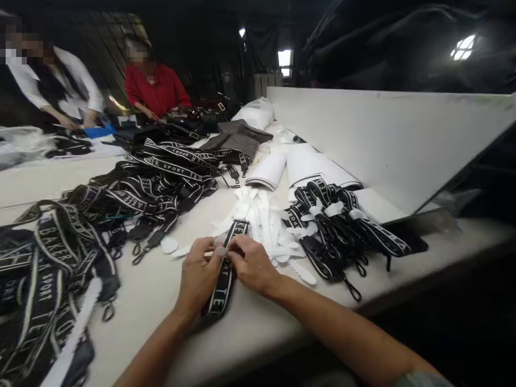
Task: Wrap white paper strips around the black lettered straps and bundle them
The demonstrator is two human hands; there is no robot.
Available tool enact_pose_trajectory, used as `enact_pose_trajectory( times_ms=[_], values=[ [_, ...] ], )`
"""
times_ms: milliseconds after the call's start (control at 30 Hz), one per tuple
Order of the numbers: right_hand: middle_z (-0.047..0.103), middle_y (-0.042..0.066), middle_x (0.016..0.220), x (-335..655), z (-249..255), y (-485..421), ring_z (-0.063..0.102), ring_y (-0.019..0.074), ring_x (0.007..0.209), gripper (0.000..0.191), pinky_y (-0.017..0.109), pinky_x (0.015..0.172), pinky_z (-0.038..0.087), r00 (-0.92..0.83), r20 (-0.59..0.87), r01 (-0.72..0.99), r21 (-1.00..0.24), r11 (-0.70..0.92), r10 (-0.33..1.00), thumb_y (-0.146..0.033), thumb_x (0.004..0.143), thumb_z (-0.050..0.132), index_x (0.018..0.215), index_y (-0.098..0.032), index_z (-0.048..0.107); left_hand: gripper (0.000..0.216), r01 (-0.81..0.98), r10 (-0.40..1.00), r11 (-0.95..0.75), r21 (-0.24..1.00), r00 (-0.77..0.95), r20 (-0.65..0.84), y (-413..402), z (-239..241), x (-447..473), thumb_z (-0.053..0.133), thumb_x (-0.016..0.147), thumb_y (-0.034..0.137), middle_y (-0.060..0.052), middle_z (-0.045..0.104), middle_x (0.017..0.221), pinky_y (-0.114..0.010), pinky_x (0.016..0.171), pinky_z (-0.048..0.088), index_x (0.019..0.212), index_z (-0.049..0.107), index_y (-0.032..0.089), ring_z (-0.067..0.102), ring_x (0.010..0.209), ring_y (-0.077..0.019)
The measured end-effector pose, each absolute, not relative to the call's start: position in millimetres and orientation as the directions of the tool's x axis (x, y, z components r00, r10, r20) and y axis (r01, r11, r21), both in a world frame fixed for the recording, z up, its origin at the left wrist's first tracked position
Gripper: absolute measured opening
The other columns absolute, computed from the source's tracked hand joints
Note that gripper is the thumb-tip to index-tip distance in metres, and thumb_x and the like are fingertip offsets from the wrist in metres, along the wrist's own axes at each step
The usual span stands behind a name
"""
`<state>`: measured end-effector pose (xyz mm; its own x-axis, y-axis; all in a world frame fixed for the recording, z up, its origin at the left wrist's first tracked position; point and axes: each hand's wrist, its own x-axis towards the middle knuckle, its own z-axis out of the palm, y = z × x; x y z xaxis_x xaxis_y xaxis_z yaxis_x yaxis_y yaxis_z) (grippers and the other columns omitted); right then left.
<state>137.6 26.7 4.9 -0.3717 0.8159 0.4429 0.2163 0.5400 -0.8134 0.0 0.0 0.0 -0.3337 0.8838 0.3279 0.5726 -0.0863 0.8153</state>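
A folded black bag strap (220, 295) with white lettering and edge stripes lies on the table in front of me. My left hand (199, 274) is closed at its left side, thumb and finger pinching the rounded end of a white strip (221, 251) over the strap. From the right, my right hand (255, 264) is closed in a pinch at the strap's middle; what is between its fingertips is hidden. Just beyond my hands spreads a pile of loose white toothed strips (264, 220). Bundled straps (334, 236) with white strips around them lie to the right, metal clips hanging out.
A large heap of loose lettered straps (133, 188) covers the left of the table (141, 301). Rolled white sheets (268, 169), brown quilted pieces (237, 137) and a white upright board (382, 140) stand beyond. Two people, in a red shirt (157, 88) and white sleeves (83, 75), work across the table.
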Motion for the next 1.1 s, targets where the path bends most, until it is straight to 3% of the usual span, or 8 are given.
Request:
enact_pose_trajectory(
  times_ms=[133,333,433,667,767,867,967,1100],
  values=[
    [0.058,-0.001,0.08,140.8,4.9,27.5,0.054,0.013,0.077,0.011,0.024,0.073,0.042,-0.353,0.432,0.223,-0.822,0.524,0.83,-0.008,0.085,0.061,0.08,-0.018,0.058,0.025,0.576,0.872,-0.004,0.818,-0.398,0.285,-6.8,0.6,-1.9,0.057,0.08,0.045,0.003,0.057,0.062,-0.027,0.058,0.041,0.075,0.053,0.021,0.054,0.059,-0.0159],
    [0.057,-0.004,0.071,140.4,7.6,26.2,0.057,0.0091,0.057,0.01,0.021,0.06,0.045,-0.352,0.3,0.051,-0.94,0.338,0.887,-0.016,0.086,0.064,0.077,-0.017,0.06,0.039,0.298,0.895,-0.072,0.952,-0.403,0.193,-7.2,-0.9,-1.7,0.07,0.073,0.051,-0.003,0.072,0.085,-0.026,0.067,0.052,0.093,0.06,0.02,0.067,0.077,-0.0201],
    [0.058,-0.004,0.07,140.8,9.4,25.8,0.056,0.0085,0.052,0.008,0.021,0.056,0.046,-0.341,0.269,-0.034,-0.961,0.274,0.901,-0.017,0.084,0.065,0.077,-0.017,0.062,0.038,0.349,0.885,-0.074,0.934,-0.408,0.223,-11.6,1.1,-0.1,0.066,0.078,0.055,-0.002,0.071,0.078,-0.025,0.06,0.051,0.093,0.064,0.019,0.067,0.068,-0.0189],
    [0.059,0.0,0.091,144.1,13.7,29.3,0.055,0.0096,0.072,0.011,0.021,0.066,0.046,-0.194,0.379,0.04,-0.918,0.393,0.905,-0.024,0.074,0.079,0.072,-0.018,0.07,0.029,0.561,0.815,-0.222,0.797,-0.342,0.468,-22.7,6.2,7.5,0.059,0.086,0.047,0.001,0.07,0.069,-0.021,0.054,0.049,0.088,0.067,0.019,0.065,0.058,-0.0147],
    [0.064,0.002,0.104,145.8,14.1,32.0,0.058,0.012,0.083,0.012,0.023,0.071,0.046,-0.253,0.348,0.015,-0.931,0.364,0.903,-0.024,0.075,0.078,0.072,-0.018,0.068,0.022,0.636,0.773,-0.298,0.712,-0.278,0.571,-24.7,4.7,7.5,0.058,0.09,0.039,0.002,0.071,0.071,-0.017,0.057,0.049,0.09,0.067,0.019,0.068,0.062,-0.0129],
    [0.066,0.001,0.088,147.7,13.4,34.8,0.058,0.0121,0.076,0.016,0.024,0.069,0.045,-0.373,0.278,-0.023,-0.957,0.29,0.885,-0.027,0.077,0.075,0.072,-0.017,0.064,0.018,0.745,0.709,-0.34,0.574,-0.199,0.677,-25.1,1.4,5.8,0.056,0.094,0.033,0.002,0.072,0.077,-0.016,0.06,0.049,0.093,0.066,0.019,0.068,0.064,-0.0115],
    [0.06,-0.002,0.072,148.4,13.6,35.3,0.052,0.0107,0.065,0.02,0.022,0.061,0.042,-0.411,0.228,0.017,-0.966,0.257,0.883,-0.029,0.076,0.074,0.071,-0.016,0.059,0.018,0.885,0.598,-0.348,0.31,-0.045,0.8,-23.6,-1.1,3.6,0.053,0.098,0.029,0.002,0.07,0.075,-0.02,0.054,0.043,0.092,0.065,0.017,0.064,0.056,-0.0111],
    [0.057,-0.004,0.072,146.0,17.2,29.2,0.046,0.008,0.057,0.015,0.02,0.053,0.036,-0.398,0.232,0.08,-0.955,0.286,0.887,-0.022,0.077,0.069,0.076,-0.017,0.055,0.013,0.94,0.476,-0.34,-0.034,0.203,0.856,-23.4,0.5,0.8,0.052,0.098,0.021,0.002,0.064,0.067,-0.027,0.05,0.036,0.091,0.062,0.016,0.057,0.048,-0.0122]
  ],
)
